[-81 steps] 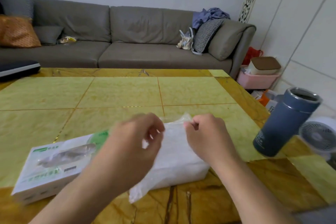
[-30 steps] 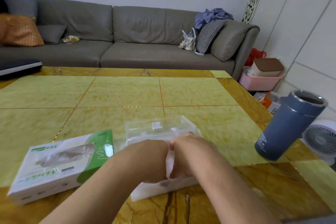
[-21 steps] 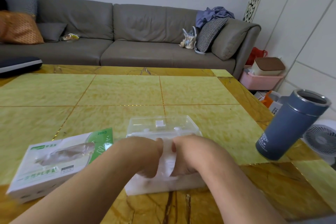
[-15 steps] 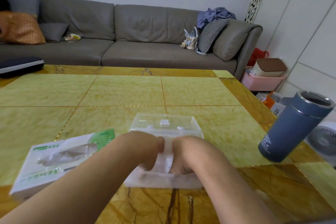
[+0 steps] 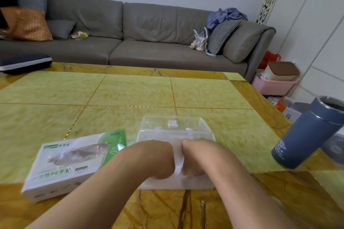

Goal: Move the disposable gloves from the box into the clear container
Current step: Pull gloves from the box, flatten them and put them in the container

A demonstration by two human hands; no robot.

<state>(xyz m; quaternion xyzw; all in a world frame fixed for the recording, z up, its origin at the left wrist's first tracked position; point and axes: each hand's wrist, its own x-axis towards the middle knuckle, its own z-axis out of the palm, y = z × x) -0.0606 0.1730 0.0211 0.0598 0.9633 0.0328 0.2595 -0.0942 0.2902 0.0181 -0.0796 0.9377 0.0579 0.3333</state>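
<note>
My glove box [image 5: 74, 161] lies flat on the table to my left, a white carton with a green corner and green print, its long side slanted a little. Through the oval slot in its top I can see crumpled clear film. Just beside it on the right sits the clear container [image 5: 176, 132], a see-through rectangular tub with its hinged lid thrown back flat toward the far side, a small white square showing on that lid. Inside the tub lies the stack of disposable gloves [image 5: 178, 165], a pale, milky, translucent wad that fills it nearly to the rim; the near wall looks cloudy white with them.
</note>
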